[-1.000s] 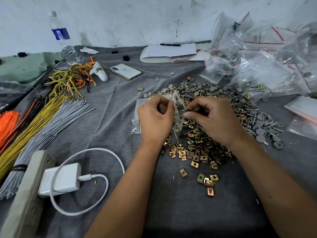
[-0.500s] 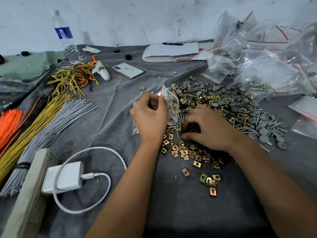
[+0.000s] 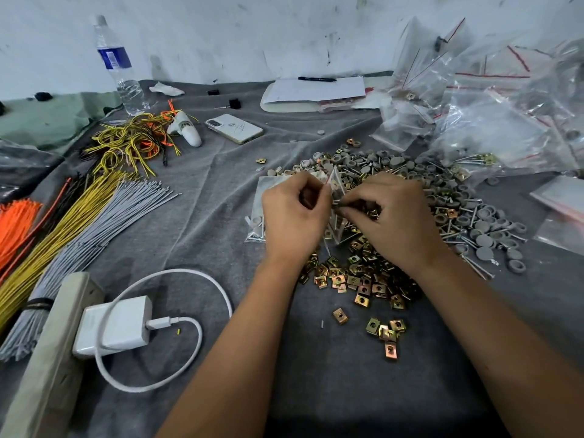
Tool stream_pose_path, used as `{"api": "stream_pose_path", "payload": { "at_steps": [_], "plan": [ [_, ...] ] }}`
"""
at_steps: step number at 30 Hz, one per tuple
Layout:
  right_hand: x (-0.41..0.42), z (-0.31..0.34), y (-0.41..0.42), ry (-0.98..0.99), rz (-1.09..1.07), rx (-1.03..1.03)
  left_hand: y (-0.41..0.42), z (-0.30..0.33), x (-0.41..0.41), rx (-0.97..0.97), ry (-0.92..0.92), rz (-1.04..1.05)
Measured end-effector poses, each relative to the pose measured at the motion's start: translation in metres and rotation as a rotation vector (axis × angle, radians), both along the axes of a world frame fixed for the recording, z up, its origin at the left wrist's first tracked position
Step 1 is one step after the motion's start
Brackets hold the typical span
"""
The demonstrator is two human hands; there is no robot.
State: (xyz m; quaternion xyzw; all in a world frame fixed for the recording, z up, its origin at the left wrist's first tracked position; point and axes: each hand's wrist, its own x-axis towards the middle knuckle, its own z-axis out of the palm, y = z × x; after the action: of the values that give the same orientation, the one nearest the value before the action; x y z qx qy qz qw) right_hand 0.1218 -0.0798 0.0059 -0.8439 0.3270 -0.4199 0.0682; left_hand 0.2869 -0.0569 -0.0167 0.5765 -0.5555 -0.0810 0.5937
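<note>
Left hand (image 3: 292, 221) pinches the small clear bag (image 3: 337, 187) by its top edge, dead centre, held upright over the pile. Right hand (image 3: 395, 222), at three o'clock of it, pinches a small metal piece (image 3: 337, 203) right at the bag's mouth. Brass clip nuts (image 3: 363, 276) crowd six o'clock, with grey caps (image 3: 483, 216) at three. Bare grey cloth (image 3: 331, 390) lies open beyond the nuts, and the charger (image 3: 117, 324) sits at eight, well apart.

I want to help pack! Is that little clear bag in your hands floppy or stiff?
Probably floppy: the little clear bag is thin, creased film pinched by the left hand; the right hand pinches a small part at its mouth. Likely light: few parts inside; may sag.
</note>
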Motion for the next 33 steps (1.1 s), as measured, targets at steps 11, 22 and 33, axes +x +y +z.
{"api": "stream_pose_path", "payload": {
  "at_steps": [11, 22, 33],
  "plan": [
    [0.0, -0.008, -0.003, 0.153, -0.032, 0.143, 0.002, 0.007, 0.005, -0.043, 0.284, 0.182],
    [0.015, -0.011, 0.004, 0.377, 0.003, 0.193, 0.005, 0.014, 0.01, -0.053, 0.382, 0.274],
    [0.011, -0.009, 0.0, 0.155, -0.009, 0.232, 0.002, 0.015, 0.027, -0.042, 0.489, 0.365]
  ]
}}
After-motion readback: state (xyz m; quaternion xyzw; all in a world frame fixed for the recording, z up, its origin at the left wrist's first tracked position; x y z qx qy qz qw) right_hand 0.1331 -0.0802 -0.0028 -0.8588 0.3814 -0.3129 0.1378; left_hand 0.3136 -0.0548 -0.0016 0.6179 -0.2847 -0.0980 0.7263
